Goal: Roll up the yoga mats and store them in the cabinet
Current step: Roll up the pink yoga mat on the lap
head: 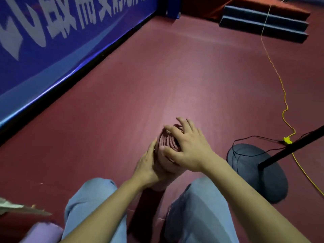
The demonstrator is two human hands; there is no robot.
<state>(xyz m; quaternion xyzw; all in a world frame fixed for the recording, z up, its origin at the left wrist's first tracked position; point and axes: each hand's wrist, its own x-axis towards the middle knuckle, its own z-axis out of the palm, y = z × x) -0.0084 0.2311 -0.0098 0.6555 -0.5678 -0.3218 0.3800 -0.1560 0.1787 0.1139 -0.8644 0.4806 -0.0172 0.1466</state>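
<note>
A rolled pink yoga mat stands on end between my knees, its spiral end facing up. My left hand wraps around the roll's left side. My right hand lies over the top end with fingers spread and straight, pressing on the spiral layers. A second rolled mat, purple, lies on the floor at the bottom left corner. No cabinet is in view.
Dark red floor stretches ahead. A blue banner barrier runs along the left. A black round stand base with a pole sits to the right, with a yellow cable and black cord. Blue steps lie far right.
</note>
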